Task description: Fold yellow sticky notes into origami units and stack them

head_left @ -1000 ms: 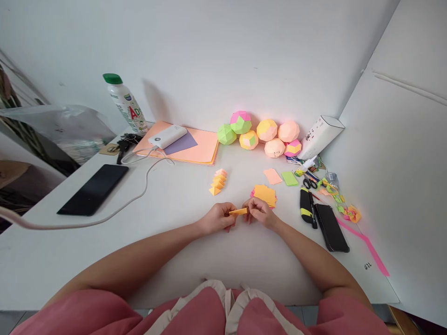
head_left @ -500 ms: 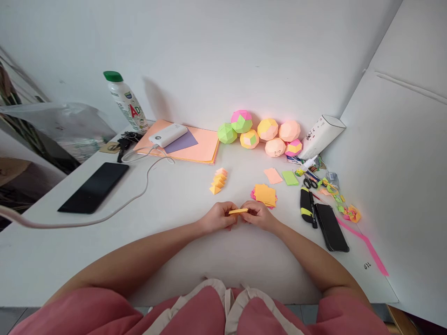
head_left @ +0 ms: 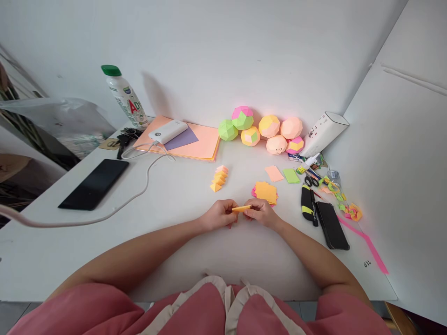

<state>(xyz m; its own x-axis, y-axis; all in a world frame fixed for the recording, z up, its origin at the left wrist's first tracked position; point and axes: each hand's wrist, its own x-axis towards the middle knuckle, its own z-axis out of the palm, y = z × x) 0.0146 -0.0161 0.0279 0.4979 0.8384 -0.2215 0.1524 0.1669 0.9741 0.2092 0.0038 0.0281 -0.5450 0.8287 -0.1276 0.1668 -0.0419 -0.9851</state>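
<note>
"Pinching what?"
"Orange paper [head_left: 241,209], just below centre: left hand [head_left: 220,214] gripping one end, right hand [head_left: 261,213] the other."
"Folding, probably?"
"Seems so; the next move calls for firm creasing."
"Beyond?"
"The stack [head_left: 266,191], then folded pieces [head_left: 219,177], then balls [head_left: 269,126] at upper centre."

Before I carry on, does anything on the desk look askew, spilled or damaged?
The paper stack just beyond the right hand looks askew: its orange top sheets sit unevenly, with pink sheets poking out below. Nothing looks spilled or damaged.
</note>
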